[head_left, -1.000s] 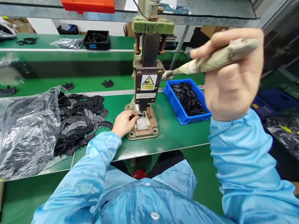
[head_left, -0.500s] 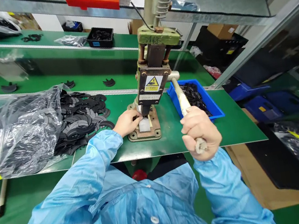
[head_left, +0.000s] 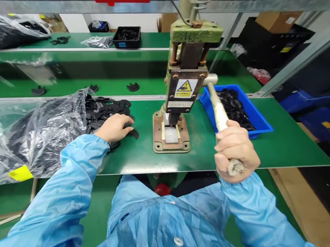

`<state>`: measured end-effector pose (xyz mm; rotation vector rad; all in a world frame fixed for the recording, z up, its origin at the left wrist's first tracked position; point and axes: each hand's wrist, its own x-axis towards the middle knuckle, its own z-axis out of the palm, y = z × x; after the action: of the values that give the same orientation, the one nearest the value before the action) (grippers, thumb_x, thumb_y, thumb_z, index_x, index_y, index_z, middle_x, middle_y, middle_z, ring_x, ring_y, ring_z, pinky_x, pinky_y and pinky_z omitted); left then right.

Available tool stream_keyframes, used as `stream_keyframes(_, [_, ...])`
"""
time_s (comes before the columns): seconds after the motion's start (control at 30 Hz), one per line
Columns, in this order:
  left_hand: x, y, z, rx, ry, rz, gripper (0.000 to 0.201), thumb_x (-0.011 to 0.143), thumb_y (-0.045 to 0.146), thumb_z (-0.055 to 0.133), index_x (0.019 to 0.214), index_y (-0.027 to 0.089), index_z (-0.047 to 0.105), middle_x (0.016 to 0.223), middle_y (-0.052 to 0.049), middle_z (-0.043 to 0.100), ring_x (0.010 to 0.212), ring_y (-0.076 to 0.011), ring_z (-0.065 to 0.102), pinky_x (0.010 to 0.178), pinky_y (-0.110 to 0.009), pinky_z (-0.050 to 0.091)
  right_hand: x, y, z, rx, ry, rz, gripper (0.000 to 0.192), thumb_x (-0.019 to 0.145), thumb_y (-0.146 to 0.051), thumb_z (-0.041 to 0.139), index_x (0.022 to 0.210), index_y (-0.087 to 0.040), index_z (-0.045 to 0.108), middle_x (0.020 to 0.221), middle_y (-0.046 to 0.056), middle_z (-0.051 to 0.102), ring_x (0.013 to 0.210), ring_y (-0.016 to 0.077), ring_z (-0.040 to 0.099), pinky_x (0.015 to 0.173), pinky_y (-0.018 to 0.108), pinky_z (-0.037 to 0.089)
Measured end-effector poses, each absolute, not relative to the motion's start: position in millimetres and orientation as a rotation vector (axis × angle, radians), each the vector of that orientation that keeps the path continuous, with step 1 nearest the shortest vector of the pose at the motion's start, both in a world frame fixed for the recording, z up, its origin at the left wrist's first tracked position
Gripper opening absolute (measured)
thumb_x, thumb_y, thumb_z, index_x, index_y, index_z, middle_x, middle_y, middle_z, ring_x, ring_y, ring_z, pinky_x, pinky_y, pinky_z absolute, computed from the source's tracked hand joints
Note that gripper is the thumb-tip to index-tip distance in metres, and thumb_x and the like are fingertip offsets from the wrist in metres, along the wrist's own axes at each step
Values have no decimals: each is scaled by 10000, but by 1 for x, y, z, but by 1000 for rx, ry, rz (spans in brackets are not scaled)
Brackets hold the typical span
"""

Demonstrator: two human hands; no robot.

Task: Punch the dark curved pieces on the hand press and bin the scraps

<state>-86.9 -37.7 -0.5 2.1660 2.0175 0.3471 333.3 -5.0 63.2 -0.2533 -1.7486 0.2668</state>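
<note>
Two in my view: R hand [head_left: 236,151] clenched round wrapped lever [head_left: 218,110], metal press's [head_left: 184,86] 3 o'clock; L hand [head_left: 114,128] at curved blk parts [head_left: 107,107], 9 o'clock, can't tell if grasping; smooth green bench [head_left: 143,129] btwn.

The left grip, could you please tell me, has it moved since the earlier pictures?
Yes: the left grip has moved leftward, from the press base to the black parts.

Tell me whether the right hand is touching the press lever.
Touching. The head view shows the right hand wrapped around the lower end of the press lever.
</note>
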Motion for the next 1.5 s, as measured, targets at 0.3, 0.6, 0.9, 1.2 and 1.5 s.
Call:
stream_keyframes(0.3, [-84,-39,-9,2272,1940,-101,502,923,354,669,1405,224,722,1411,-119,729,1300,-353,614,1119,-465,465,329,-6,59,-251,-1724,236,182,821,-238,746,754,-231,577,747,-40,659,902,184,706,1148,604,542])
stream_keyframes(0.6, [-79,-22,2,2083,1824,56,233,899,373,683,1057,224,770,1057,-84,759,991,-267,708,903,-344,515,331,-7,57,-271,-1722,237,174,827,-266,738,761,-244,578,749,-52,663,891,189,708,1129,629,554])
stream_keyframes(0.9, [6,-15,-5,1028,1412,1060,367,921,525,762,901,179,642,780,-46,727,688,-150,680,697,-277,562,328,-5,53,-262,-1684,238,221,877,-324,738,751,-248,572,748,-47,649,921,167,721,1140,576,551])
stream_keyframes(1.2, [55,14,-7,834,1486,1127,354,869,332,902,786,156,606,664,13,670,500,-66,617,539,-185,541,331,-7,52,-276,-1713,270,176,867,-309,731,779,-264,585,759,-42,664,922,203,709,1158,650,535])
stream_keyframes(1.5, [60,28,2,986,1603,916,298,986,261,778,872,195,511,565,40,640,443,-102,644,453,-174,495,330,-5,53,-225,-1709,268,142,839,-245,732,808,-252,594,770,-39,655,945,186,701,1154,580,528])
